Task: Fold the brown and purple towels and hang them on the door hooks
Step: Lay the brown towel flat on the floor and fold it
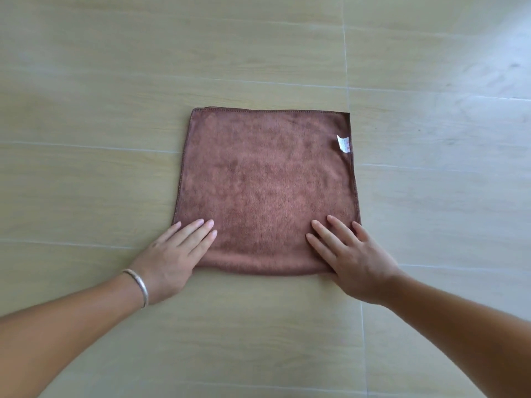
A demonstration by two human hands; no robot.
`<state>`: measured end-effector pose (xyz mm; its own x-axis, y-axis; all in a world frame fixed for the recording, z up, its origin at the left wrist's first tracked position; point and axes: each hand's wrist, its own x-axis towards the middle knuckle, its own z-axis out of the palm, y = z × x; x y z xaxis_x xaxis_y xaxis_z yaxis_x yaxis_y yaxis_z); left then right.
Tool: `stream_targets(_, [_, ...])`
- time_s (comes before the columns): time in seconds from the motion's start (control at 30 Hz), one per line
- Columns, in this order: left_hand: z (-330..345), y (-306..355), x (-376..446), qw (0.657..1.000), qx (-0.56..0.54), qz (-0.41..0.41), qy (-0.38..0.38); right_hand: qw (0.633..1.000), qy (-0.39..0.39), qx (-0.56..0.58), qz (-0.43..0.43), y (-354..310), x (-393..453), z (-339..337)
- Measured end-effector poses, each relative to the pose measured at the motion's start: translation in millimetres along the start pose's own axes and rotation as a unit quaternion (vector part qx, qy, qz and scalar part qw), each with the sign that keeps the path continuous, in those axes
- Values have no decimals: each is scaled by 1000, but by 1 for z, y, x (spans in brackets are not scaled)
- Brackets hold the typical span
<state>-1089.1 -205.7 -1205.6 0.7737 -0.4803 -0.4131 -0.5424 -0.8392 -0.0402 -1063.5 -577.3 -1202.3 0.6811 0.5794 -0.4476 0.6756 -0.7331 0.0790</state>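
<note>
The brown towel [267, 179] lies flat on the floor, folded over into a near square with its rounded fold edge nearest me. A small white label [343, 143] sits near its right edge. My left hand [175, 251] presses flat on the near left corner, fingers straight. My right hand [349, 254] presses flat on the near right corner, fingers spread and straight. A silver bangle [139, 285] circles my left wrist. No purple towel or door hooks are in view.
The floor [100, 124] is pale wood-look tile with thin grout lines, stretching on all sides of the towel. A bright glare patch lies at the upper right.
</note>
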Motion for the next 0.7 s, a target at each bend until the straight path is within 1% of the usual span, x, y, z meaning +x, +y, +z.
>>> stream_targets(0.07, [-10, 12, 1, 1000, -3, -15, 17, 1000, 4, 2, 25, -10, -5, -8])
stream_targets(0.13, [-27, 27, -3, 998, 4, -65, -13, 998, 7, 19, 54, -20, -15, -19])
stream_targets(0.23, [-57, 39, -20, 977, 4, -134, -167, 995, 15, 43, 87, -34, -42, -41])
stream_targets(0.27, [-68, 42, -30, 973, -2, -141, -181, 994, 8, 55, 95, -39, -55, -49])
stream_targets(0.33, [-88, 46, -57, 971, -15, -147, -189, 991, -13, 83, 109, -48, -84, -65])
stream_targets(0.43, [-130, 52, -100, 967, -27, -144, -207, 985, -22, 119, 124, -57, -127, -104])
stream_targets(0.53, [-189, 58, -137, 965, -62, -151, -205, 978, -62, 154, 128, -60, -165, -163])
stream_targets(0.6, [-234, 60, -159, 962, -87, -169, -195, 973, -68, 167, 143, -58, -185, -208])
stream_targets(0.7, [-295, 56, -187, 954, -103, -193, -206, 969, -67, 176, 159, -47, -211, -273])
